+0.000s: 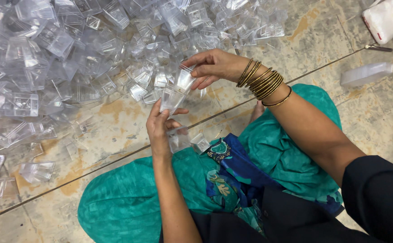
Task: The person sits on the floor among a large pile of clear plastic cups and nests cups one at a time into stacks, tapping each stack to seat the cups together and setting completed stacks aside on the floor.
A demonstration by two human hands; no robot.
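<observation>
**Clear plastic cases on the floor**

A heap of clear cases [70,54] covers the far-left floor [115,130], cut off at the frame edge. A white bag [388,18] lies far right. Left hand [159,128] and right hand [214,65] both grip one small clear stack [176,92], seemingly nested cases.

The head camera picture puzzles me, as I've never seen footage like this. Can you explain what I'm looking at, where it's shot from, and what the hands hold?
The single picture comes from a camera worn on a person's head, looking down at their own two bare hands; there is no machine. The person sits on a worn stone floor, with green cloth over their lap. The left hand and the right hand, which wears bangles at the wrist, together hold a stack of clear plastic pieces. A big heap of similar clear pieces covers the floor ahead. At upper right lie a white bag and a stack of pale trays.
</observation>
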